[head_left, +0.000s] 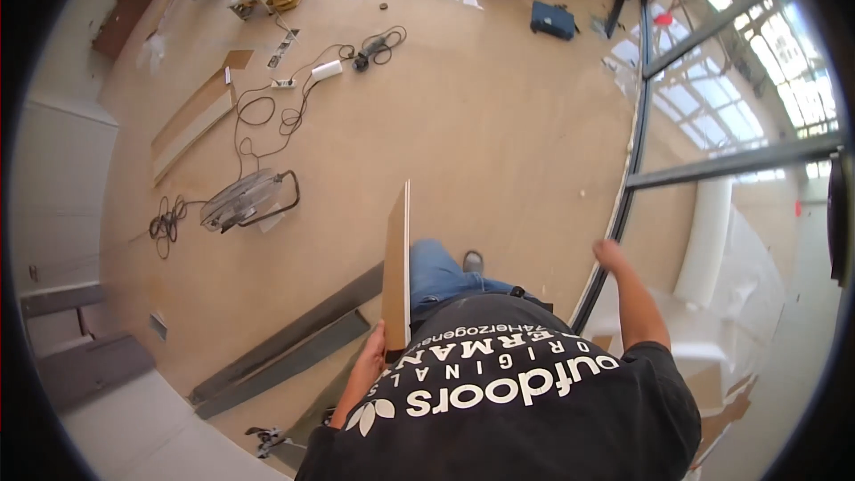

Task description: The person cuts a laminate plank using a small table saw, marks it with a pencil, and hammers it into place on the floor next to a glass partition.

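Across a bare tan floor (499,125) strewn with tools, seen from above the person's dark shirt (508,401):

1. Glazed wall (712,98), dark metal frame, running down the right side; white sheeting lies at its foot.
2. Grey planks (285,347), two long strips lying side by side on the floor at lower left, well apart from the window.
3. Plank (398,258), the piece in hand: long, narrow, flat, pale wood-brown on its face with a thin light edge, held upright and edge-on in front of the body, its top reaching out over the floor, its lower end at the person's left side.
4. Circular saw (242,200), grey with a dark handle loop, resting on the floor to the left, black cables (267,111) trailing from it toward a white power strip.
5. Left hand (372,354), clamped on the plank's lower end.
6. Right hand (609,254), free, swung out toward the window frame; whether its fingers are spread or curled cannot be told.

Risk, as a judgement: gripped by one hand at one end only, the tall plank could tip or swing and strike the glazing, and loose cables underfoot could catch a step.
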Demonstrator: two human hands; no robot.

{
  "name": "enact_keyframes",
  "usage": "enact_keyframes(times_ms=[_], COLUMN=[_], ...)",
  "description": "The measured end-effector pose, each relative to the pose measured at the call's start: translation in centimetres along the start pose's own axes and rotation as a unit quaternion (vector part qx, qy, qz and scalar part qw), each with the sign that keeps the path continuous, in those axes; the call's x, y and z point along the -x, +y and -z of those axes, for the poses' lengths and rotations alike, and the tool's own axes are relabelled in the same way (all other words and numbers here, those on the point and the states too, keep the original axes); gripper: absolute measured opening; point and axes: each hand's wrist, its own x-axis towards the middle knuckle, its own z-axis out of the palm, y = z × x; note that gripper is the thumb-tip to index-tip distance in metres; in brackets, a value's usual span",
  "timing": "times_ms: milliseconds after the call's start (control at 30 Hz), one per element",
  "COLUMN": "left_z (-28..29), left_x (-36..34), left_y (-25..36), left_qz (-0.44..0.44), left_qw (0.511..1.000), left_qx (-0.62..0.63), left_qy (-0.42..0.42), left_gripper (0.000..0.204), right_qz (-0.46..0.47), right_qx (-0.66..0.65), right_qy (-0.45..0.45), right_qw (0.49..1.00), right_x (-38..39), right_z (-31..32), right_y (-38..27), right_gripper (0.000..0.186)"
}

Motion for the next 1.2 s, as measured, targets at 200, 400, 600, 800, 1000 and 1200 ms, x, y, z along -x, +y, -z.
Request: enact_keyframes(times_ms=[200,400,600,800,1000,1200], left_z=[-4.7,-6.0,-10.9,-20.8,-26.4,-19.2], left_x=[-14.8,-34.5,-37.2,-39.3,-39.7,-50.7], left_y=[16.5,31.6,51.6,68.8,84.0,92.4], left_qz=[0.004,0.095,0.037,-0.002,0.005,-0.027], left_qw=[0.996,0.985,0.983,0.972,0.938,0.915], left_qx=[0.065,0.139,0.171,0.177,0.331,0.381], left_qy=[-0.056,-0.025,0.054,0.155,0.1,0.129], left_gripper=[0.067,0.072,0.073,0.091,0.084,0.083], right_qz=[-0.101,-0.056,0.105,0.289,0.42,0.441], right_qx=[-0.308,-0.033,-0.109,0.105,0.23,0.261], right_qy=[-0.073,-0.307,-0.155,-0.326,-0.395,-0.341], right_qw=[0.943,0.949,0.976,0.894,0.784,0.788], right_x=[-33.2,-48.5,-62.2,-90.0,-107.6,-121.5], right_z=[31.7,35.2,34.7,41.1,50.5,56.1], right_y=[-16.6,-32.1,-39.1,-43.7,-53.1,-73.7], right_gripper=[0.049,0.069,0.056,0.032,0.029,0.028])
